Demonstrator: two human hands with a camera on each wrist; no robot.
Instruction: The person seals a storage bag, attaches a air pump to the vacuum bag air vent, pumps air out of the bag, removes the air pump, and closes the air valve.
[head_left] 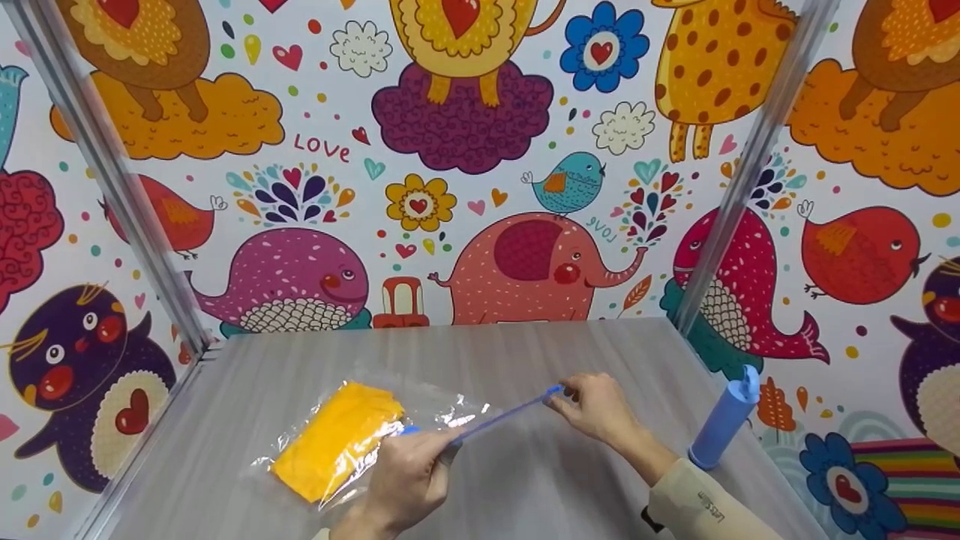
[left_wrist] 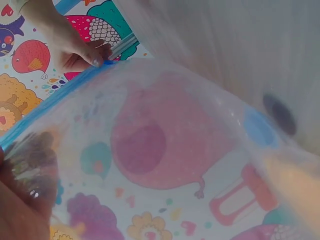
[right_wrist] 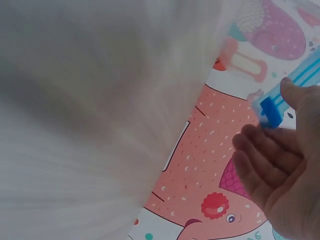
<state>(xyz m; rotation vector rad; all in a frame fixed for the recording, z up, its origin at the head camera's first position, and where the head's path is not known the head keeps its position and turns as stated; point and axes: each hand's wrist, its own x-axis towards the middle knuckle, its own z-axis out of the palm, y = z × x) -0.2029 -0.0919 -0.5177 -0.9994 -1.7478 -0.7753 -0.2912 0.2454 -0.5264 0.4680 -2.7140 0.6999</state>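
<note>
A clear plastic zip bag [left_wrist: 200, 120] holds a folded yellow-orange cloth-like item [head_left: 337, 442] and has a blue round patch [left_wrist: 259, 128] on its side. Its blue zip strip [head_left: 506, 415] is stretched between both hands, slanting up to the right. My left hand [head_left: 409, 480] pinches the strip's near end. At the far end, my right hand [head_left: 600, 409] pinches the strip beside a small blue slider [right_wrist: 271, 112]. In the right wrist view the thumb lies along the strip, with the other fingers loosely bent below.
A light blue cylindrical hand pump [head_left: 724, 424] stands on the right of the wood-grain table [head_left: 540, 487]. Walls printed with cartoon animals [head_left: 525, 262] enclose the table at the back and both sides, with metal posts [head_left: 112, 172] in the corners.
</note>
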